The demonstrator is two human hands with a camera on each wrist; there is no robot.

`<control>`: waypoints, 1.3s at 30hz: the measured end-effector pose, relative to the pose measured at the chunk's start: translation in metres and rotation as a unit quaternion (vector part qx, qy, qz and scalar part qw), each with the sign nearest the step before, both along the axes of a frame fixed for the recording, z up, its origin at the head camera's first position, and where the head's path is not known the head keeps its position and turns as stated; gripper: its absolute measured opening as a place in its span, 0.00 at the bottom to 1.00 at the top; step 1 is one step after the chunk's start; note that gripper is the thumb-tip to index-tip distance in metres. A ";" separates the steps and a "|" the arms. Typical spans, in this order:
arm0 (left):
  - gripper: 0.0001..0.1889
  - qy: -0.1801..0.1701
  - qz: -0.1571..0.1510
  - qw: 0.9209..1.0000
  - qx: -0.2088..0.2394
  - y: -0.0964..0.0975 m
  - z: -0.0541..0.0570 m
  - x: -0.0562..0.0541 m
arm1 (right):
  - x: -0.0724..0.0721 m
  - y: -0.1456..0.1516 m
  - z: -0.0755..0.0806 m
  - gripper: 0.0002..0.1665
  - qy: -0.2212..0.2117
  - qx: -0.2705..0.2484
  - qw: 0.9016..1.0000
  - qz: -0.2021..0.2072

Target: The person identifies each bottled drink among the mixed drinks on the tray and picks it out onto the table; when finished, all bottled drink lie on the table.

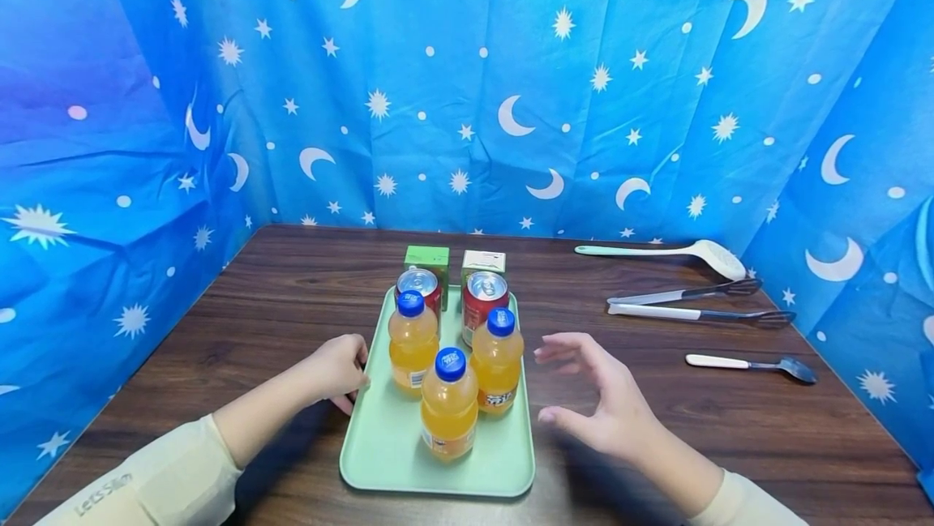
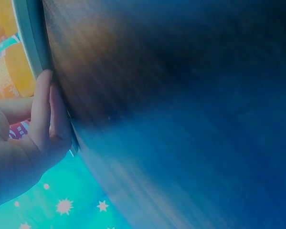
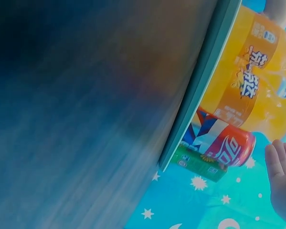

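A light green tray lies on the table, carrying three orange drink bottles with blue caps, including the front one. Behind them are two red soda cans, the right one beside the left one. Two small boxes stand at the back, one green and one pale-topped. My left hand grips the tray's left rim; in the left wrist view its fingers lie against the outer edge. To the right of the tray, my right hand hovers apart from it, fingers spread and holding nothing.
On the right of the dark wooden table lie a white slotted ladle, white-handled tongs and a white-handled spoon. A blue curtain with moons and stars encloses the back and sides.
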State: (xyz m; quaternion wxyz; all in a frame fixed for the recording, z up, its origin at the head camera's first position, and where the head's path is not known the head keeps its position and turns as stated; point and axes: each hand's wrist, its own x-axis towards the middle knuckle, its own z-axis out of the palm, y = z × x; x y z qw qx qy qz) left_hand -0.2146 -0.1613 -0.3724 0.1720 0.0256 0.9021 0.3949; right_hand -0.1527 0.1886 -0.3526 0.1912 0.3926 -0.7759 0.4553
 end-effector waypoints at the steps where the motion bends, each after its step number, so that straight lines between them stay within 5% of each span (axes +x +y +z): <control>1: 0.11 0.000 0.000 1.000 0.000 0.000 0.000 0.000 | 0.001 -0.001 0.000 0.43 0.001 -0.003 1.000 0.006; 10: 0.11 0.001 -0.003 1.000 0.001 0.000 0.001 0.001 | 0.012 -0.011 -0.002 0.43 -0.021 -0.016 0.998 0.055; 20: 0.11 0.005 -0.002 1.000 0.002 0.001 0.000 0.000 | 0.015 -0.021 -0.004 0.42 0.018 -0.027 0.996 0.088; 39: 0.11 -0.007 -0.002 1.000 -0.015 0.002 -0.001 -0.002 | 0.021 -0.027 -0.002 0.41 -0.014 -0.040 0.996 0.077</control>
